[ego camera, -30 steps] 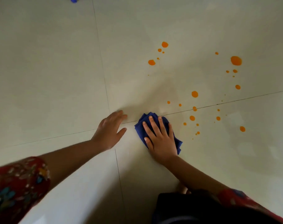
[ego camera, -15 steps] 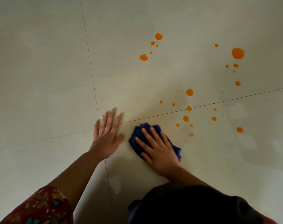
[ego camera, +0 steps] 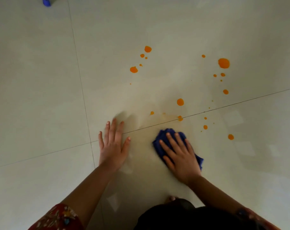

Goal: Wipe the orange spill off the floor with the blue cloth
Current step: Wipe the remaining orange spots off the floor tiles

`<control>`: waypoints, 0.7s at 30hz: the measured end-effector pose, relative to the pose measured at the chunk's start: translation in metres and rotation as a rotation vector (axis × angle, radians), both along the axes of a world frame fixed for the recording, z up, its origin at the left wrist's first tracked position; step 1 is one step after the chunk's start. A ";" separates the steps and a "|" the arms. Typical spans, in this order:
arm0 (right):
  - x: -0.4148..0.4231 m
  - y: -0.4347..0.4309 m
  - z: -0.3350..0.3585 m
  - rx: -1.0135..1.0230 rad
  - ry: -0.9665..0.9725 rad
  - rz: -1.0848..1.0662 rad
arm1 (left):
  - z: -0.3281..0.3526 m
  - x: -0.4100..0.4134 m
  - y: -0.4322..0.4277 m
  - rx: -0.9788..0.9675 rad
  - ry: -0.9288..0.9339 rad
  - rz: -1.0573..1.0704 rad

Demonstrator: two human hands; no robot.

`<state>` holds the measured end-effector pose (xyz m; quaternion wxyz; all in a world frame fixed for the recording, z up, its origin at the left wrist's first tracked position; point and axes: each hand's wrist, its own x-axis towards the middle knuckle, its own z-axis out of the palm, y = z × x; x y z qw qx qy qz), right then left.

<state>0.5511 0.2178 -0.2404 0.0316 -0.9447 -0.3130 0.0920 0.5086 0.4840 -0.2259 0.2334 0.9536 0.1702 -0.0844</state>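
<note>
Right hand (ego camera: pixel 182 157) flat on blue cloth (ego camera: pixel 163 133)

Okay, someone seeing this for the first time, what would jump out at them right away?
The bright orange spill, its drops scattered across the pale tiled floor, mostly beyond the hands. Next, the blue cloth near the middle, pressed flat under the right hand, with the left hand spread on bare tile beside it.

We can read no writing, label, brand or number anywhere: none on the floor (ego camera: pixel 41 80), the cloth (ego camera: pixel 157 146) or the patterned sleeve (ego camera: pixel 58 218).
</note>
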 end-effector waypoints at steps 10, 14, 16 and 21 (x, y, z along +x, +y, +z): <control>0.028 0.035 -0.003 0.014 0.008 0.070 | -0.015 0.005 -0.012 0.098 0.060 -0.108; 0.079 -0.013 -0.001 0.012 -0.024 -0.211 | -0.014 0.008 -0.014 0.107 0.048 -0.115; 0.132 0.003 0.003 0.011 -0.034 -0.445 | -0.014 0.009 -0.014 0.126 0.045 -0.102; 0.152 0.094 0.000 0.049 -0.031 -0.291 | -0.019 0.006 -0.014 0.146 0.032 -0.103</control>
